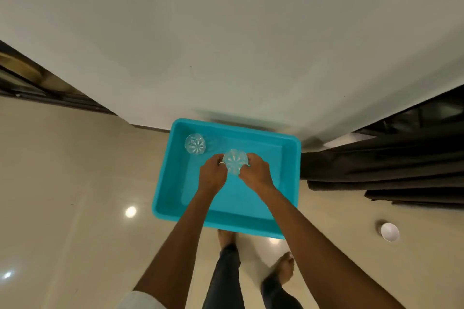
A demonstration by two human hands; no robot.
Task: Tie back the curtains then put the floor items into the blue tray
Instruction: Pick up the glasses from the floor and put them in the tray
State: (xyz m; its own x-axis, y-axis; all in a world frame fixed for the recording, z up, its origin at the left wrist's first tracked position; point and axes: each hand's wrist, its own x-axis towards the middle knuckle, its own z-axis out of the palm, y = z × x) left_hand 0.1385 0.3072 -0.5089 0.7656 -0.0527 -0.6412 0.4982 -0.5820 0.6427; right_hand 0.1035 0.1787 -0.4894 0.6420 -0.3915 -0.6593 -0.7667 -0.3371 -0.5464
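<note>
A blue tray (288,183) lies on the glossy floor against the white wall. One clear cut-glass bowl (195,144) sits in its far left corner. A second clear glass bowl (235,161) is over the tray's middle, held from both sides: my left hand (213,175) grips its left rim and my right hand (256,172) grips its right rim. Whether this bowl touches the tray floor I cannot tell. The dark curtain (376,165) hangs gathered at the right, its hem pooled on the floor.
A white bowl (389,232) lies on the floor at the right, below the curtain. My bare feet (285,267) stand just in front of the tray. A dark window frame (37,85) runs along the left wall. Beige tiles (75,183) spread to the left.
</note>
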